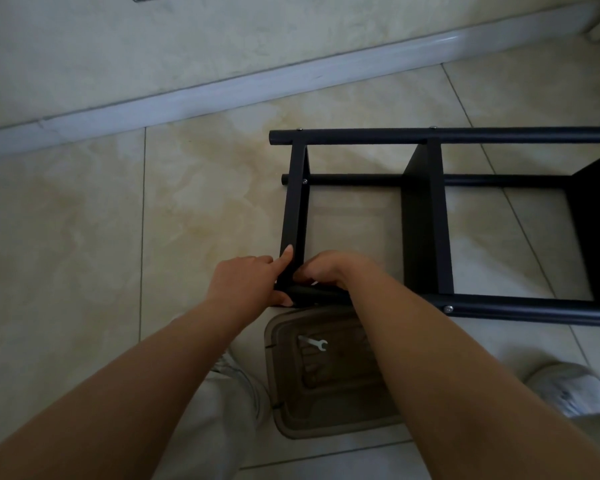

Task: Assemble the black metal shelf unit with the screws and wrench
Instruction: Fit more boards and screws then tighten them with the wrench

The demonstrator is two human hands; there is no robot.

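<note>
A black metal shelf unit (pixel 426 216) is seen from above, lying on its side on a pale tiled floor (pixel 118 237), with its long round tubes running left to right and its flat shelf panels crossing between them. The right part of the unit is cut off by the frame edge. Small silver screws are seen where panels meet tubes, one on the near tube (pixel 448 309) and others along the far tubes.

Both bare forearms reach in from the bottom to the near left corner of the unit. The left hand (pixel 250 278) is wrapped around that corner, with the index finger laid straight up along the leftmost panel and the thumb under the tube end. The right hand (pixel 321 270) is curled against the same joint, just beside the left hand; what its fingertips pinch cannot be told.

Just beneath the near tube, a tan plastic tray (pixel 284 410) lies on the floor between two light grey shoes, and a small silver wrench (pixel 314 342) lies inside it. A white skirting board (pixel 222 84) runs along the wall beyond.
</note>
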